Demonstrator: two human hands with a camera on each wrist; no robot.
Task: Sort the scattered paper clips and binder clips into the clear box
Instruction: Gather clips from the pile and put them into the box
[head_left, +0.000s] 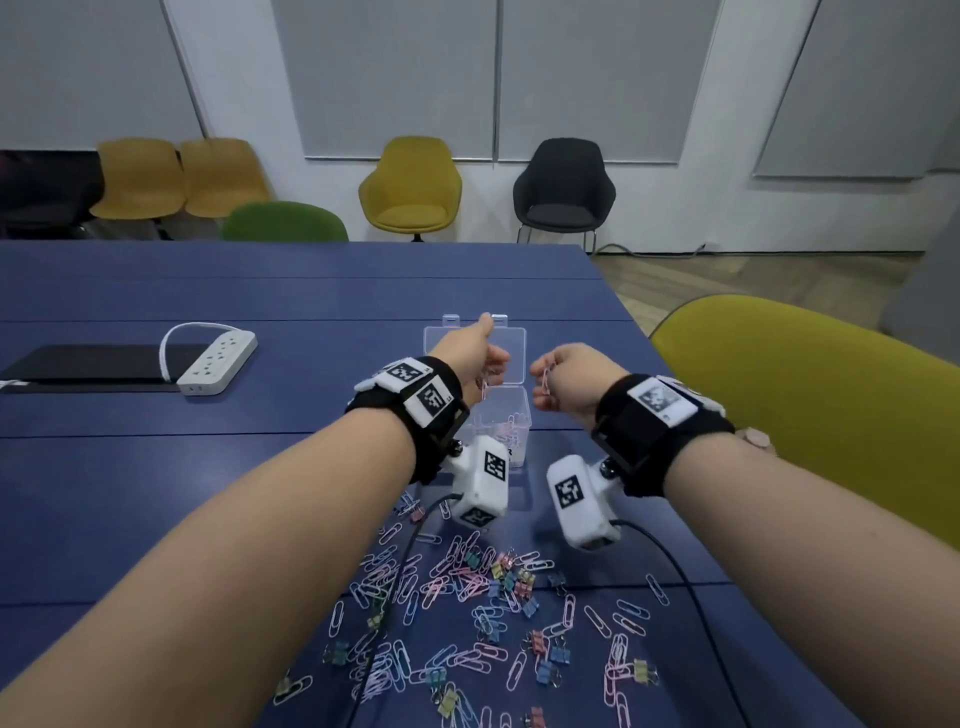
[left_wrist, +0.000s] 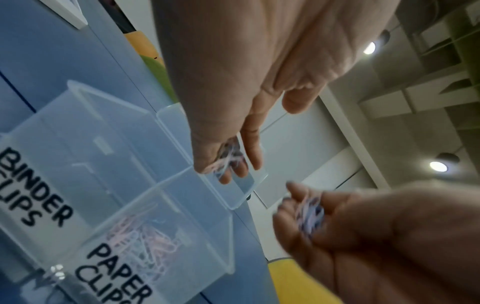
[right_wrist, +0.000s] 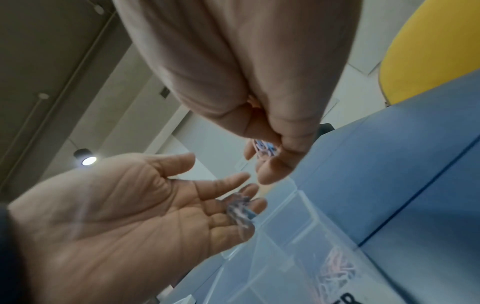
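The clear box (head_left: 521, 415) stands open on the blue table (head_left: 208, 467), its lid (head_left: 452, 340) lying back. Labels read BINDER CLIPS (left_wrist: 36, 187) and PAPER CLIPS (left_wrist: 114, 273). Pink and pale paper clips (left_wrist: 145, 242) lie in the paper-clip compartment; the binder-clip compartment looks empty. My left hand (head_left: 475, 356) hovers over the box, its curled lower fingers holding a bunch of paper clips (left_wrist: 228, 158), thumb and index apart. My right hand (head_left: 569, 379), just right of the box, grips another bunch (right_wrist: 265, 150). Many paper clips (head_left: 447, 587) and coloured binder clips (head_left: 511, 571) lie scattered nearer me.
A white power strip (head_left: 218, 364) and a flat black pad (head_left: 88, 364) lie at the left. A yellow chair (head_left: 805, 405) stands close by the table's right edge. Black cables (head_left: 400, 587) from the wrist cameras trail across the scattered clips. More chairs line the far wall.
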